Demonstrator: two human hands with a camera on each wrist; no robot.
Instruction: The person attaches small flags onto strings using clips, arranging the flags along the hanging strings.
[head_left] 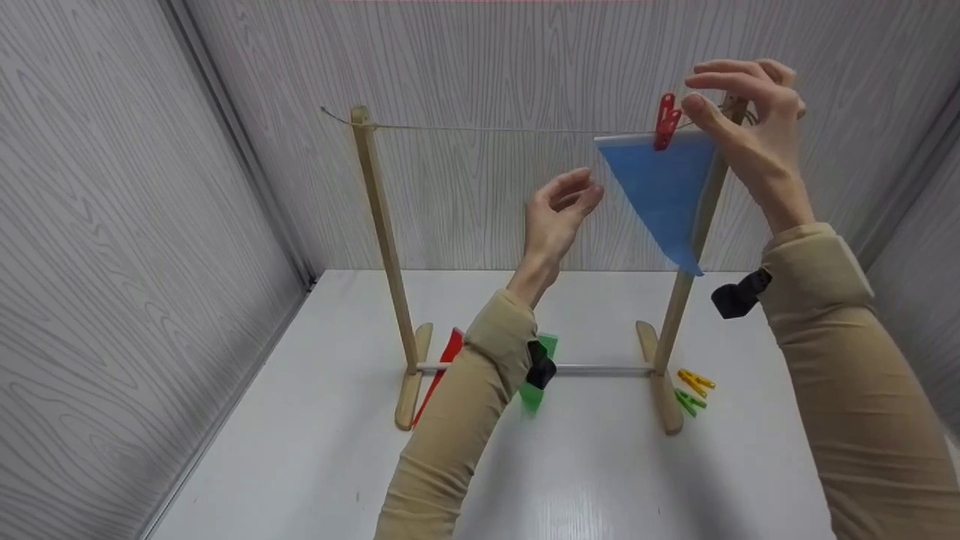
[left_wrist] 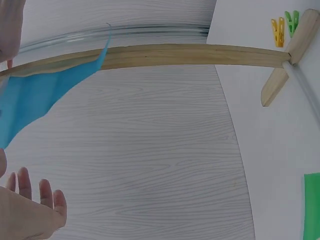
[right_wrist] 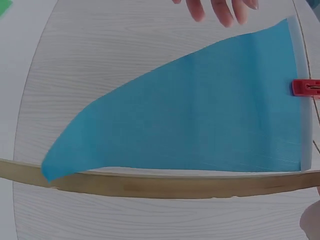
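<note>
White table (head_left: 337, 465): holds up a two-post wooden stand (head_left: 386, 247), with a string (head_left: 480, 130) running between the post tops.
Blue pennant (head_left: 664, 184): hangs point-down from the string beside the right post; fastening it looks all but finished.
Right hand (head_left: 761, 124): raised at that post, thumb and fingers apart, gripping nothing.
Left hand (head_left: 553, 217): left of the pennant, fingers loosely bent, holding nothing.
Red cloth (head_left: 452, 346) and green cloth (head_left: 532, 396): low by the stand's base, partly behind the left arm.
Red peg (head_left: 664, 127): clips the pennant's top edge, near the right thumb.
Yellow peg (head_left: 696, 382) and green peg (head_left: 690, 403): loose by the right foot; the next move probably calls for clearing the string gently, then reaching down.
</note>
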